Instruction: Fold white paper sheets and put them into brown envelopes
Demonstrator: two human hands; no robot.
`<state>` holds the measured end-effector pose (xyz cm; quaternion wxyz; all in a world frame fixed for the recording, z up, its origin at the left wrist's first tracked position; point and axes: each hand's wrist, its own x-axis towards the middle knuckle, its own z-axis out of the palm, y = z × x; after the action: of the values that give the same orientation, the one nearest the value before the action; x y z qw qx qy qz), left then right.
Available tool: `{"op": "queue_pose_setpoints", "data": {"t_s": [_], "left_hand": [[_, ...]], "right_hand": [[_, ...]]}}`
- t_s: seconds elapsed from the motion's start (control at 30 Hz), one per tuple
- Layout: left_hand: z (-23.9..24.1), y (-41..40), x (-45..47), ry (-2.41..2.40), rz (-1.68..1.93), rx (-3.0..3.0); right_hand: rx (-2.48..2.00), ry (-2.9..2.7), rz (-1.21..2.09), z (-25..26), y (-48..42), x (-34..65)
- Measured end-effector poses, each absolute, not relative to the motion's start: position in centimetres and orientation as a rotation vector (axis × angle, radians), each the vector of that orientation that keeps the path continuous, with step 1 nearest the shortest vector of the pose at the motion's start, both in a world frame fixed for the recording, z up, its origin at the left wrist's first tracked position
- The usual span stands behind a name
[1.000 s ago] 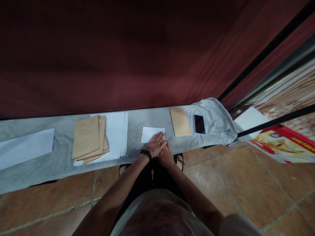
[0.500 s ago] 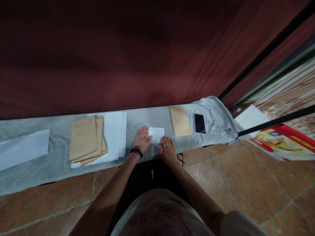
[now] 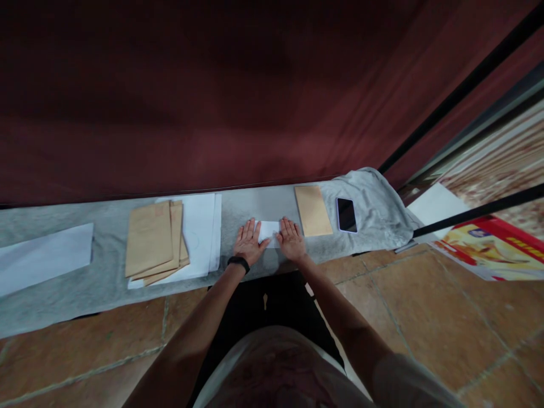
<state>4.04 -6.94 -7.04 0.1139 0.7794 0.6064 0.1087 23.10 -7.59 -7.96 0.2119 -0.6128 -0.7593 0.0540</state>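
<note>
A person's left hand [image 3: 249, 243] and right hand [image 3: 291, 241] lie palm-down on either end of a small white rectangle of paper [image 3: 269, 228] at the near edge of a grey cloth-covered counter [image 3: 106, 283]. The fingers are stretched open and grip nothing, pinning the paper flat. To its right lie a single tan paper envelope [image 3: 313, 210] and a black smartphone [image 3: 347, 215]. To its left a stack of tan envelopes [image 3: 153, 238] rests on white sheets [image 3: 202, 226], and the dim view hides whether any envelope is filled.

Looks like a makeshift paperwork spot, not a real office: long grey cloth-covered surface [image 3: 106, 283], stacked tan paper envelopes [image 3: 151, 238], dark red curtain [image 3: 212, 113], terracotta floor tiles [image 3: 425, 317].
</note>
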Motion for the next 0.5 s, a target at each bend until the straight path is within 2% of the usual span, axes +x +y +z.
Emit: {"op": "queue_pose_setpoints", "data": {"t_s": [0.23, 0.5], "left_hand": [[-6.5, -6.9, 4.1, 1.845, 0.120, 2.353], [-6.8, -6.9, 4.1, 1.845, 0.164, 2.388]], "right_hand": [[-1.761, -2.103, 0.028, -8.4, -8.8, 22.5], [-1.641, -2.243, 0.076, -8.0, -14.1, 22.5]]}}
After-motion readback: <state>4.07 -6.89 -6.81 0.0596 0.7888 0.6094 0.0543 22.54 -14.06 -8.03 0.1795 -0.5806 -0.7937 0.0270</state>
